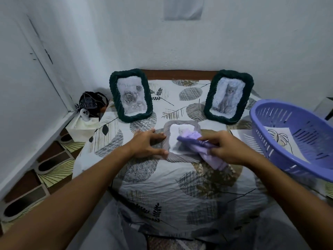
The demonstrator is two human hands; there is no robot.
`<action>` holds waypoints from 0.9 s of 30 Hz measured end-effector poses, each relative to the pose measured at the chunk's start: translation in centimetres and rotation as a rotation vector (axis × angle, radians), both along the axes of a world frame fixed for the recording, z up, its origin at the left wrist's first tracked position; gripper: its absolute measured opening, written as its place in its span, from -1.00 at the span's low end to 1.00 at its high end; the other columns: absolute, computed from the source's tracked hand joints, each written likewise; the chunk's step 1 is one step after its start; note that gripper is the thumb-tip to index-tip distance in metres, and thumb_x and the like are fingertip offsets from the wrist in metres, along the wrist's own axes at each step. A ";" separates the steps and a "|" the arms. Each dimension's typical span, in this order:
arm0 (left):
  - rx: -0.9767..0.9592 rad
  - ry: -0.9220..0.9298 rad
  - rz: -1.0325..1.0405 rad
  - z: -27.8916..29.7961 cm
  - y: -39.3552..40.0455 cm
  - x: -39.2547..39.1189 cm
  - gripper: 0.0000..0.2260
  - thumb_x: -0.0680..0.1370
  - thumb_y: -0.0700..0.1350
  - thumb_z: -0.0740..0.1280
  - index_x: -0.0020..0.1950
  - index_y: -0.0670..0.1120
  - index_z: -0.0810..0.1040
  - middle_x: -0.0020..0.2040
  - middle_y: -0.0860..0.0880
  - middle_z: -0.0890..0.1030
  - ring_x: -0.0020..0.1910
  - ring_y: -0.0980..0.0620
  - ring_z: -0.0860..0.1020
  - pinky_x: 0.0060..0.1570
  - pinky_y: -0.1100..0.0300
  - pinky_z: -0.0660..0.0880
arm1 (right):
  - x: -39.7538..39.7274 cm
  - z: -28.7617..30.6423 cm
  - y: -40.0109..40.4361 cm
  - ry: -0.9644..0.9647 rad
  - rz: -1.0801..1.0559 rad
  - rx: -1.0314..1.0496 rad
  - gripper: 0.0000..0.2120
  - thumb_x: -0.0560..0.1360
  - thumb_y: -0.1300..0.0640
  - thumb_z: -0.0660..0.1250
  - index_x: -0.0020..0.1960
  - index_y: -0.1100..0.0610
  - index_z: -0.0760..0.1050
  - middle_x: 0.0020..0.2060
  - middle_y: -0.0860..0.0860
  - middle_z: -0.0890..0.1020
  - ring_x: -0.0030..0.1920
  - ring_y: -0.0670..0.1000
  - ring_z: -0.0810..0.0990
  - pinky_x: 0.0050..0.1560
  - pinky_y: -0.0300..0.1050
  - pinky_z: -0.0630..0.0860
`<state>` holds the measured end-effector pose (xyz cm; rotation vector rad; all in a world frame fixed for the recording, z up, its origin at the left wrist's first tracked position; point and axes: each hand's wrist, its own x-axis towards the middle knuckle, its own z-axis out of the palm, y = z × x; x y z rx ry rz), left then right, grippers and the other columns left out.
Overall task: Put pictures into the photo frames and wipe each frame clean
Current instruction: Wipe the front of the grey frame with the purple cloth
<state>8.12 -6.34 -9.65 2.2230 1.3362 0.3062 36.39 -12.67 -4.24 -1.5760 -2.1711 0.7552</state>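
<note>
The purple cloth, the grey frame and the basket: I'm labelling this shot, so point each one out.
purple cloth (pixel 193 141), head view, on the folded edge over the glass.
grey frame (pixel 167 141), head view, on its left border.
basket (pixel 270 105), head view, on its far rim.

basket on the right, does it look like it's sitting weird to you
Yes. The purple basket sits tilted, its near rim hanging past the table's right edge, with a leaf drawing inside. It might slip off.

Home bedroom; leaf-print bedsheet (pixel 180 186), plain walls (pixel 252 42).
</note>
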 end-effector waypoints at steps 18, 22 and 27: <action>-0.805 -1.513 0.556 3.6 -4.0 -2.0 -0.76 0.40 -0.12 0.35 -0.01 -0.24 0.51 -0.26 -0.11 0.62 -0.30 -0.04 0.63 -0.28 0.09 0.62 | -9.3 -1.7 4.5 1.501 0.130 -0.709 -0.19 0.00 0.41 0.63 0.20 0.14 0.49 0.04 0.19 0.63 -0.02 0.15 0.64 -0.02 0.08 0.60; -0.718 -1.525 0.611 3.6 -3.4 -5.4 -0.76 0.37 -0.22 0.36 0.00 -0.28 0.56 -0.13 -0.17 0.68 -0.16 -0.08 0.67 -0.11 0.04 0.61 | -12.9 -2.7 5.5 1.471 0.102 -0.770 -0.29 0.06 0.43 0.57 0.16 0.11 0.52 0.00 0.18 0.62 -0.06 0.15 0.64 -0.08 0.05 0.60; -0.656 -1.436 0.711 4.2 -2.3 -8.9 -0.77 0.55 -0.12 0.27 -0.20 -0.21 0.63 -0.31 -0.12 0.66 -0.34 -0.03 0.65 -0.17 0.08 0.50 | -16.3 -2.3 5.8 1.447 0.000 -0.863 -0.80 0.38 0.31 0.25 -0.04 0.18 0.55 -0.11 0.14 0.58 -0.14 0.13 0.59 -0.10 0.08 0.61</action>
